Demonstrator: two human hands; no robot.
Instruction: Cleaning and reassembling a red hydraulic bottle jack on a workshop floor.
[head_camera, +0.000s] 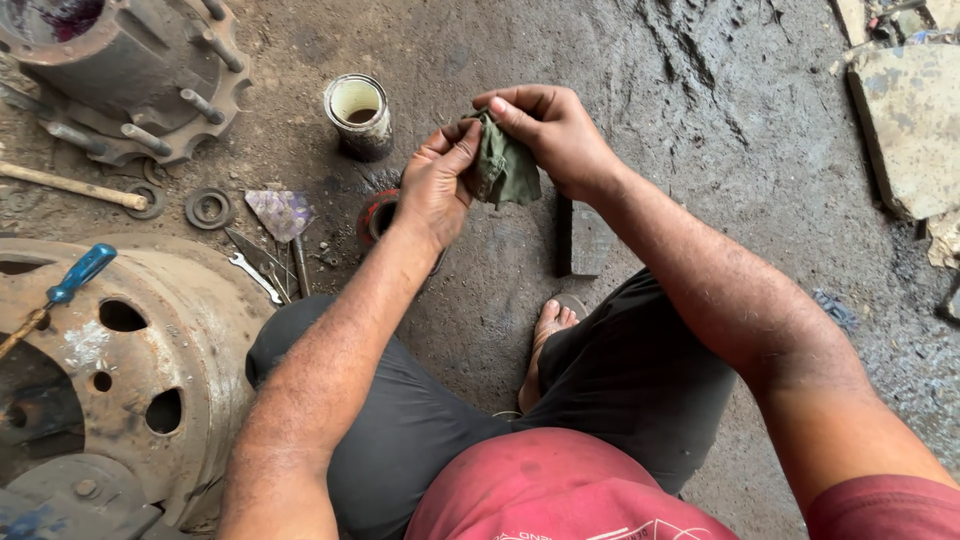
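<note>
The left hand (432, 185) and the right hand (552, 130) are up in front of the person, close together, over the dirty floor (640, 120); both hold a small green rag (505, 165) between them; the left fingers (455, 140) are bent and pinch the left side of the rag; the right fingers (505, 105) are curled shut on its top edge, and the rest of the rag hangs down below them; just under the left hand a round red part (376, 218) sits on the floor, partly hidden by the wrist; a dirty open tin can (358, 115) stands near, up and to the left; a dark block (585, 240) lies on the floor below the right wrist; at the left edge is a big rusty wheel rim (150, 350) with a blue-handled screwdriver (70, 285) lying on it; a wheel hub (130, 70) with bolts sits at the top left; a flat ring (208, 208), a small wrench (255, 275) and a wooden handle (75, 187) lie on the floor between them; the person squats, with a bare foot (545, 340) on the floor
</note>
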